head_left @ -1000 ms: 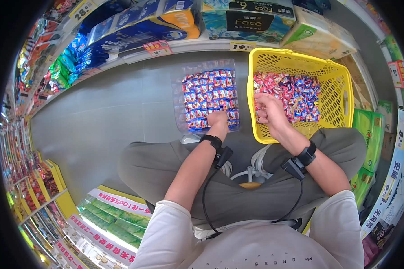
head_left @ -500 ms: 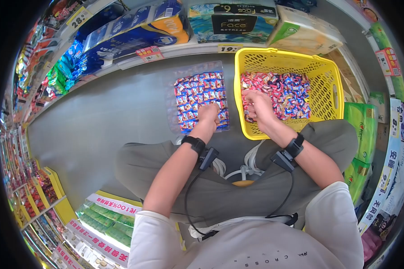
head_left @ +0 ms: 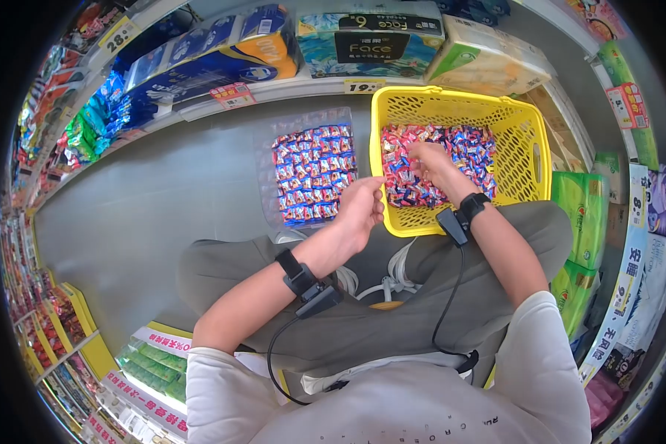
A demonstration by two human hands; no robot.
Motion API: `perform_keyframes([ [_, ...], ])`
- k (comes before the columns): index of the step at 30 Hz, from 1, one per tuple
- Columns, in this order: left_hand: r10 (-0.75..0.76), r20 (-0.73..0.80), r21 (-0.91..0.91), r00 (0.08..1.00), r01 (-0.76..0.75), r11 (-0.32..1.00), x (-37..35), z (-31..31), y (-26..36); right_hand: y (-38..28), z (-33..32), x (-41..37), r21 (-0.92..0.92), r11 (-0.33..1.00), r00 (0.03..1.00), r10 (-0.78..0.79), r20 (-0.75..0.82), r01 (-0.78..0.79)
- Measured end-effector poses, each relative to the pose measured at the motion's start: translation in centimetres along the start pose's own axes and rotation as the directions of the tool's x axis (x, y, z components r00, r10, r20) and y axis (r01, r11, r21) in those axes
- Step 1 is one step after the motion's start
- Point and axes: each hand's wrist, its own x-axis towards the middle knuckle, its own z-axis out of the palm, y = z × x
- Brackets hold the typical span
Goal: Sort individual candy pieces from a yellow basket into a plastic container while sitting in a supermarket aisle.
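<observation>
My right hand (head_left: 433,164) is inside the yellow basket (head_left: 539,174), its fingers curled together just over loose wrapped candies (head_left: 472,152) in red, pink and blue. My left hand (head_left: 362,212) is at the basket's left rim, thumb and fingers pressed together; I cannot tell what it holds. Left of the basket lies a clear plastic tray (head_left: 266,174) on the floor. Blue-and-red wrapped candies (head_left: 314,174) fill much of it in neat rows. Both wrists wear black straps with a small cabled device.
Shelves with tissue packs (head_left: 370,41) and price tags curve along the back. Green tissue packs (head_left: 581,214) stand close on the right. Bare grey floor (head_left: 155,185) shows at left, and a display of green packs (head_left: 155,366) is at lower left. My crossed legs are in front.
My left hand has moved from above the tray's candies to the basket's left rim. My right hand remains over the basket's candies, a little shifted. The whole view has shifted slightly.
</observation>
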Motion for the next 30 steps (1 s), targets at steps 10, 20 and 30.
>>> perform_keyframes([
  [10, -0.069, -0.054, 0.028, 0.996, 0.070, 0.997, -0.9, -0.1, -0.3, 5.0, 0.9, 5.6, -0.885, 0.047, 0.859, -0.273, 0.434, 0.463],
  [20, -0.070, -0.048, 0.025, 0.996, 0.071, 0.997, -0.5, 0.0, -0.1, 5.1, -0.6, 7.1, -0.889, -0.155, 0.856, -0.240, 0.457, 0.431],
  [30, -0.063, -0.033, 0.014, 0.998, 0.063, 0.998, -0.4, 0.1, -0.2, 3.0, 1.1, 3.0, -0.844, -0.215, 0.871, 0.108, 0.479, 0.491],
])
